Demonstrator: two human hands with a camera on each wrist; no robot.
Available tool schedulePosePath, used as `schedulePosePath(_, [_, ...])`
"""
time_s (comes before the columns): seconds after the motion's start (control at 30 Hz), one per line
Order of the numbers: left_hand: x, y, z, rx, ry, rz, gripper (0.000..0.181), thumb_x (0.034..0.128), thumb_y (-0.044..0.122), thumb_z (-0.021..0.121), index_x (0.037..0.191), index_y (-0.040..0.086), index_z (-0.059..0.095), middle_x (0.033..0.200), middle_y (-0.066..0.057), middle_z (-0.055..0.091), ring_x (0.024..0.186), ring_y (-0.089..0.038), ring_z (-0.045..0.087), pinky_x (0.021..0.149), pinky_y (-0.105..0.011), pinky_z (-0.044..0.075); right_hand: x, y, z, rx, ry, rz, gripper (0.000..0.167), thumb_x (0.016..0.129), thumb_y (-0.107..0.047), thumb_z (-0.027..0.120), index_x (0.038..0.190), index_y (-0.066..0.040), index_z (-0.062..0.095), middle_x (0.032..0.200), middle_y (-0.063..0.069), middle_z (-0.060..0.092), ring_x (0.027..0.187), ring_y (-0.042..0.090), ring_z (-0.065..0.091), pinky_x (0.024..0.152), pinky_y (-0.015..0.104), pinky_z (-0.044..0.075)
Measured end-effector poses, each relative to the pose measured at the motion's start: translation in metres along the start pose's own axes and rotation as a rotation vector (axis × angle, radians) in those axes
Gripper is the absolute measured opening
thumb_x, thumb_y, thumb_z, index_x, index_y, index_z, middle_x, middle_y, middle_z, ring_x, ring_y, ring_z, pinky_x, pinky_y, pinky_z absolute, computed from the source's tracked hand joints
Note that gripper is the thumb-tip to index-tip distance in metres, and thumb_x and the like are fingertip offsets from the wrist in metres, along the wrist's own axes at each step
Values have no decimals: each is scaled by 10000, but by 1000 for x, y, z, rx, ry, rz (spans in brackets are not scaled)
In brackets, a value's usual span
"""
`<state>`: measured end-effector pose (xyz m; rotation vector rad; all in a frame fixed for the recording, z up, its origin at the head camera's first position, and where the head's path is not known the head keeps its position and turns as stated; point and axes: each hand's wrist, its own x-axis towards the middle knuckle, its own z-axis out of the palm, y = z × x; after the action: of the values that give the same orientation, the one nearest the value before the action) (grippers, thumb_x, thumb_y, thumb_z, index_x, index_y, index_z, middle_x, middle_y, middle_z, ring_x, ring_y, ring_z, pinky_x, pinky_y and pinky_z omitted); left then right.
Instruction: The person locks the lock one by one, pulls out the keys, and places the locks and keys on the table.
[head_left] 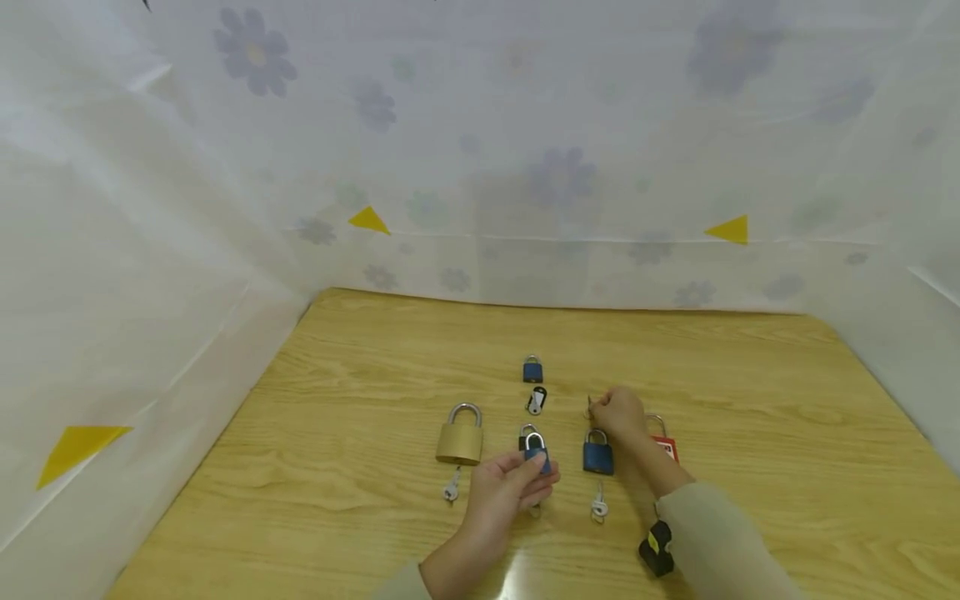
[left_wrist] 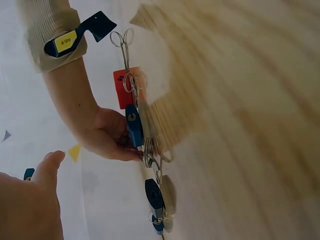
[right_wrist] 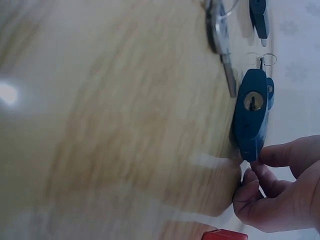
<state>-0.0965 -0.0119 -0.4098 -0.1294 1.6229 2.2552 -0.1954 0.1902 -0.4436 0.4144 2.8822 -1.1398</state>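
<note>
My left hand (head_left: pixel 504 487) holds a small blue padlock (head_left: pixel 537 460) above the table, thumb across its body and silver shackle pointing away. Only a sliver of that padlock (left_wrist: pixel 29 173) shows beside the thumb in the left wrist view. My right hand (head_left: pixel 621 414) is low at the table, its fingers pinching a small key (head_left: pixel 589 405). Just in front of it lies a larger blue padlock (head_left: pixel 597 457), which hides part of the fingertips in the right wrist view. A key (head_left: pixel 599 505) lies below that padlock. Partly behind the held padlock is a dark padlock (head_left: pixel 522 443).
A big brass padlock (head_left: pixel 460 442) lies at left with a key (head_left: pixel 452 485) below it. Farther back are another blue padlock (head_left: pixel 532 369) and a tagged key (head_left: pixel 536 401). A red padlock (head_left: pixel 665 446) and a black-and-yellow padlock (head_left: pixel 657 548) lie by the right forearm.
</note>
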Motion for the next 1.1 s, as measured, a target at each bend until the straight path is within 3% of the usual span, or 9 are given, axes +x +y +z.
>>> schedulePosePath(0.13, [-1,0,2,-14,-10,4,291,885,137,623,1067,-88,596,946,-141,715,862,-184,701,812,-328,555,-2,-3,-1,11,-16,0,139,763,-54,560,658,28,599,630,93,601,575,167,502,463,219,381])
schedulePosePath(0.3, [0,-1,4,-2,-19,-2,292,883,140,627,1065,-88,602,939,-141,716,861,-190,701,794,-315,562,-2,-4,-2,18,-28,28,243,751,-31,548,522,-65,472,513,-4,469,501,131,423,432,200,328])
schedulePosePath(0.47, [0,1,6,21,-18,5,300,890,142,616,1085,-85,594,979,-160,705,885,-199,697,810,-326,559,-10,-8,-9,58,1,21,175,779,-56,520,604,-43,516,566,-2,477,526,121,434,444,201,349])
schedulePosePath(0.6, [4,7,7,67,-1,46,303,911,141,584,1107,-91,585,1059,-194,674,936,-222,682,838,-336,551,-36,-19,-15,185,14,-68,160,887,-103,519,798,18,572,662,33,538,542,101,451,459,195,384])
schedulePosePath(0.73, [14,13,13,124,57,103,292,926,108,554,1127,-100,585,1079,-215,658,939,-222,674,824,-309,558,-72,-36,-16,400,-109,-151,212,961,-118,484,998,72,569,771,71,591,574,106,496,493,214,452])
schedulePosePath(0.8, [20,15,18,156,87,126,271,924,89,551,1117,-95,600,1054,-205,670,920,-196,676,805,-292,562,-86,-43,-15,517,-167,-142,230,970,-112,469,1076,77,546,795,73,595,601,106,523,523,227,484])
schedulePosePath(0.87, [25,16,25,184,99,146,243,921,80,554,1089,-80,624,1020,-189,686,906,-176,677,790,-284,566,-95,-47,-15,588,-170,-133,237,966,-95,474,1123,75,529,818,65,586,633,109,534,552,229,497])
schedulePosePath(1.1, [42,22,44,253,5,138,251,938,94,527,1100,-72,624,1076,-175,675,1007,-235,659,831,-322,556,-94,-45,-22,682,-79,-18,279,951,-84,504,1174,81,482,878,-11,569,730,59,543,653,175,505])
